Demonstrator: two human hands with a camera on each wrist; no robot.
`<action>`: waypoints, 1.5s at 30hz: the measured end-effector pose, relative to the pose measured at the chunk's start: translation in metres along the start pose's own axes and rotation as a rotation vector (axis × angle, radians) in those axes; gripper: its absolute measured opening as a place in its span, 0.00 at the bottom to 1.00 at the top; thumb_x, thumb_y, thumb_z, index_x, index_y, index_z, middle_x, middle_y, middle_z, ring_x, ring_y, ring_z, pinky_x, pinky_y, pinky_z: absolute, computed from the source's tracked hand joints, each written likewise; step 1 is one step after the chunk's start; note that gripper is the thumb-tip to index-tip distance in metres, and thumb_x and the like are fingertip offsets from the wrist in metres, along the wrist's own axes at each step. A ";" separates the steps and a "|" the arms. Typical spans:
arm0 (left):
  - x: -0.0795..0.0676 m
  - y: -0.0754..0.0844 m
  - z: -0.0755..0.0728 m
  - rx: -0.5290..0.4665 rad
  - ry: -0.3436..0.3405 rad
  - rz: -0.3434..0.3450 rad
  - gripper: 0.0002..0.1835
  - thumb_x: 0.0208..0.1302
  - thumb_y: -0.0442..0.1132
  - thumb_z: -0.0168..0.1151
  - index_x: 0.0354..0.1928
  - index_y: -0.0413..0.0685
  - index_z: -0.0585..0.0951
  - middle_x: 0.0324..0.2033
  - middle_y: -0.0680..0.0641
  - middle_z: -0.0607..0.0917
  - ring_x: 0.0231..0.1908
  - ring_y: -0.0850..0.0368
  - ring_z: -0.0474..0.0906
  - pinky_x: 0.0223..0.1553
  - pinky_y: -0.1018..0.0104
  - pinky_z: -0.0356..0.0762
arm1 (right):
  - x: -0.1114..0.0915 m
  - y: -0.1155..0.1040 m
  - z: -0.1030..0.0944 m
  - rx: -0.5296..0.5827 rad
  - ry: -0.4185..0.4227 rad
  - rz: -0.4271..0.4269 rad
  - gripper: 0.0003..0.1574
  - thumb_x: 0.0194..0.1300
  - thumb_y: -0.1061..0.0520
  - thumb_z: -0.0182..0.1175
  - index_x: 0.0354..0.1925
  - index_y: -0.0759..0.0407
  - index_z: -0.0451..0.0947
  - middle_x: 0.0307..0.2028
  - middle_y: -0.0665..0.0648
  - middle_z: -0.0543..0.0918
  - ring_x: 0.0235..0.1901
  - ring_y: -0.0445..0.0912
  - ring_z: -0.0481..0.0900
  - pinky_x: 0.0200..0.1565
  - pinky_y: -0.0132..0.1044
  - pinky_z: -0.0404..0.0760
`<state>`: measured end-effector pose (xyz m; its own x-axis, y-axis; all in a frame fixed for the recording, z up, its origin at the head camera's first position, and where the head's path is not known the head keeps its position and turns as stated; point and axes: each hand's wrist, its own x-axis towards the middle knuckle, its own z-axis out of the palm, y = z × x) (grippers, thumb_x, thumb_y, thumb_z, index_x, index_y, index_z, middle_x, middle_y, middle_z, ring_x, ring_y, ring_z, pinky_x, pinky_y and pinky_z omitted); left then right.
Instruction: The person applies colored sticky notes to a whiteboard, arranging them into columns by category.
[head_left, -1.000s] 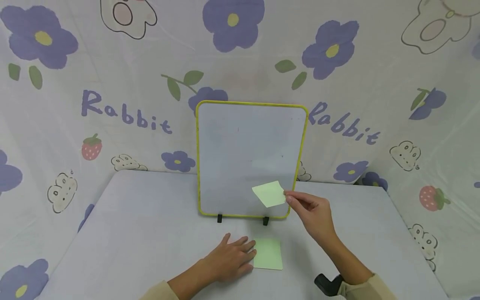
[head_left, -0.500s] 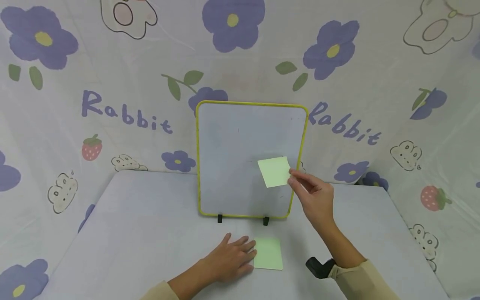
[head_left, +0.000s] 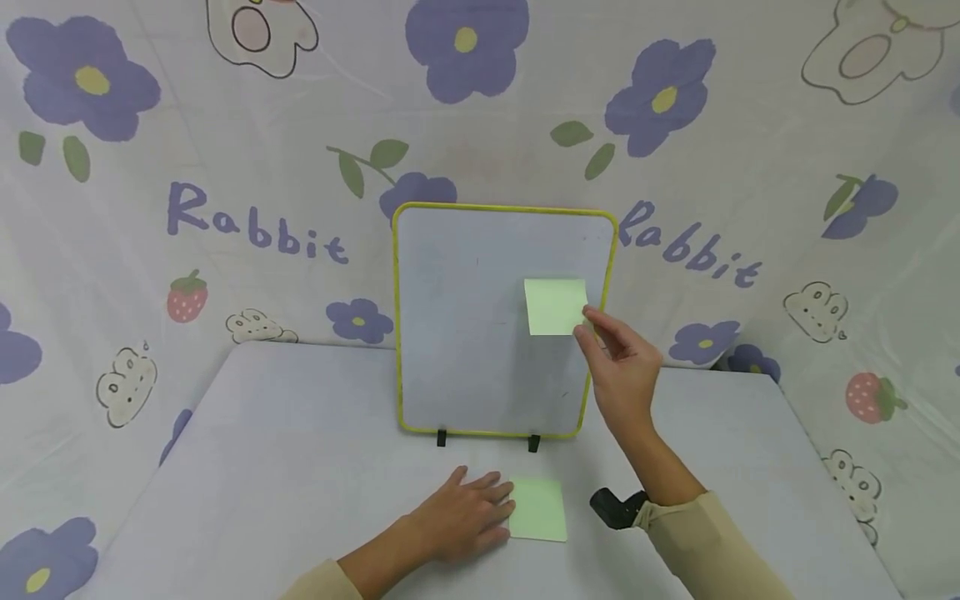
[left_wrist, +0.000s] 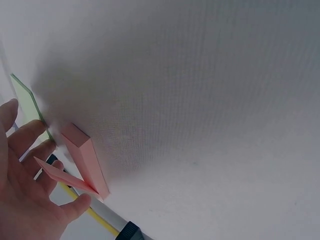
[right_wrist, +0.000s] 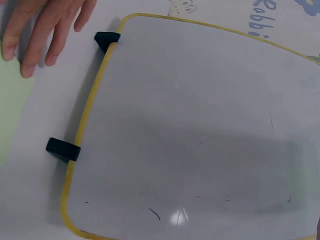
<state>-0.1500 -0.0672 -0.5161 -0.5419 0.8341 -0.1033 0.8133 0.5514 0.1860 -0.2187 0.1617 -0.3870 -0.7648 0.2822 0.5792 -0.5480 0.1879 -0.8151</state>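
A light green sticky note [head_left: 555,307] is pinched at its right edge between thumb and fingers of my right hand [head_left: 628,367]. It is upright before the right half of a yellow-framed whiteboard [head_left: 465,333]; whether it touches the board I cannot tell. My left hand [head_left: 467,518] lies on the table with fingers spread, fingertips at the left edge of a green sticky note pad [head_left: 538,510]. In the left wrist view, a pink sticky note pad [left_wrist: 89,162] stands under the palm, its top sheet [left_wrist: 65,176] lifted toward the hand. The head view hides this pink pad.
Two black feet [head_left: 441,437] hold up the whiteboard on a white-covered table [head_left: 300,433]. Behind it hangs a printed cloth [head_left: 495,150] with flowers and rabbits. A black device [head_left: 618,507] sits at my right wrist.
My right hand has risen with the green sticky note from the board's lower part to mid-height, and the note has straightened to face the board. The left hand stays in place.
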 end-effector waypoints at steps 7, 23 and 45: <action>-0.001 0.001 0.001 0.038 0.041 0.027 0.23 0.75 0.55 0.48 0.64 0.56 0.79 0.67 0.53 0.74 0.69 0.52 0.67 0.62 0.41 0.68 | 0.004 -0.023 0.009 -0.007 0.023 -0.023 0.16 0.60 0.77 0.63 0.47 0.84 0.78 0.47 0.78 0.81 0.52 0.47 0.83 0.57 0.35 0.77; 0.006 0.001 -0.028 -0.053 0.158 0.067 0.17 0.75 0.51 0.50 0.52 0.57 0.86 0.57 0.55 0.83 0.62 0.58 0.74 0.62 0.43 0.67 | 0.002 -0.022 0.011 -0.037 0.030 0.032 0.17 0.60 0.76 0.63 0.49 0.82 0.78 0.49 0.77 0.81 0.54 0.53 0.82 0.58 0.36 0.76; 0.053 -0.046 -0.174 0.187 0.672 -0.136 0.31 0.63 0.24 0.52 0.70 0.41 0.70 0.70 0.46 0.70 0.71 0.47 0.62 0.65 0.43 0.63 | 0.000 0.003 0.012 -0.031 0.038 0.048 0.16 0.62 0.68 0.66 0.49 0.74 0.82 0.49 0.70 0.84 0.54 0.49 0.83 0.57 0.34 0.76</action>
<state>-0.2533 -0.0515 -0.3601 -0.6060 0.6001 0.5222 0.7193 0.6937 0.0375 -0.2241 0.1513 -0.3889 -0.7762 0.3269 0.5391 -0.4999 0.2019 -0.8422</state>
